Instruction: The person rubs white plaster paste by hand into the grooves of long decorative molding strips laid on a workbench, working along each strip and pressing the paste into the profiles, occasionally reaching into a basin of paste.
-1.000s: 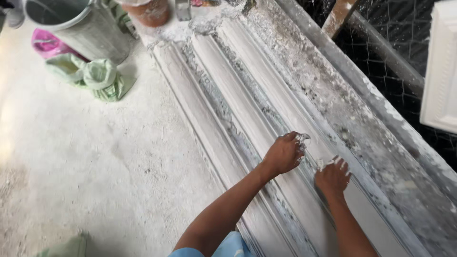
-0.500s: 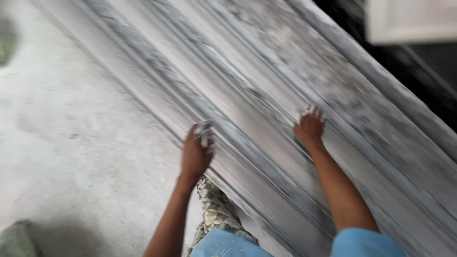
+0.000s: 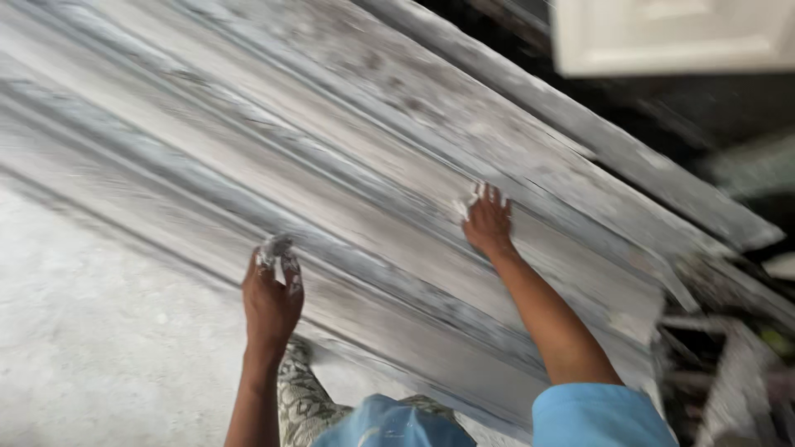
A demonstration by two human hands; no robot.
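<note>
No packages, labels, signs or screens in view.

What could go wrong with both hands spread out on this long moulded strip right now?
The left hand and right hand have wet white plaster on the fingers, so they might slip or smear the ridges of the moulded strip. The strip's end sits by the broken table edge; pressing there could crack it. The picture is blurred, so contact is hard to judge.
</note>
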